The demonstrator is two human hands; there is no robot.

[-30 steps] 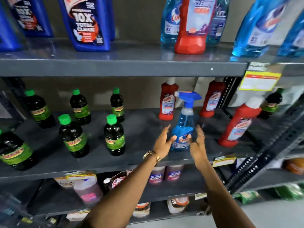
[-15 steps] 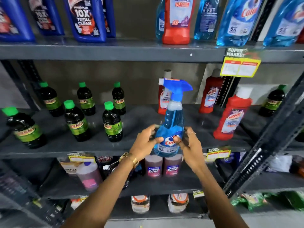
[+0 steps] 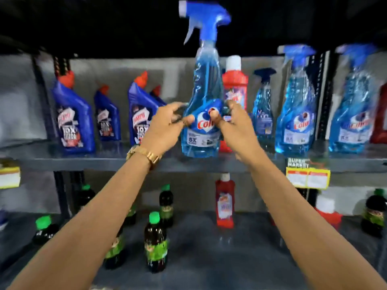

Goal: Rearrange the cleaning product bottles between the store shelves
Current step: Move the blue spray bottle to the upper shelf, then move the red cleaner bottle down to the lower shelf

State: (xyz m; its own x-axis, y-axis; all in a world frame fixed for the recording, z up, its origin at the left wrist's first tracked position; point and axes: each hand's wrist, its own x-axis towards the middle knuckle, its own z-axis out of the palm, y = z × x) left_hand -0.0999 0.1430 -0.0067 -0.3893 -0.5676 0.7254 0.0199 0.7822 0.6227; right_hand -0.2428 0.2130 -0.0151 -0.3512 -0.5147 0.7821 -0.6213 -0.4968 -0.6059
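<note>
So the blue glass cleaner spray bottle [image 3: 202, 114] has been lifted clear off the middle shelf [image 3: 209, 248], where it was standing half a second ago, and is now held up level with the upper shelf [image 3: 104, 162], its base seemingly just above the front lip. It's pinched on both sides of the lower body: the left hand [image 3: 165, 130] is wrapped on the left flank with the thumb pressed on the label, and the right hand [image 3: 234, 126] is doing the same on the other side. Both hands are clenched on the bottle, nothing released.

Handling-wise, it looks nearly full of liquid, so some weight low down is to be expected, and the thin clear plastic probably gives a bit when squeezed. The glossy label could be slippery. The wide lower body seems the sane place for a grip; the trigger head [image 3: 204, 17] is better left alone.

Room is tightish. A red bottle with a white cap [image 3: 234, 80] stands right behind the held one, a smaller spray bottle [image 3: 262, 109] sits to its right, and the dark blue toilet cleaner bottles [image 3: 142, 114] are on the left. An open gap can be made out along the front edge between those groups. Overhead it's too dark to tell how much clearance the trigger gets.
</note>
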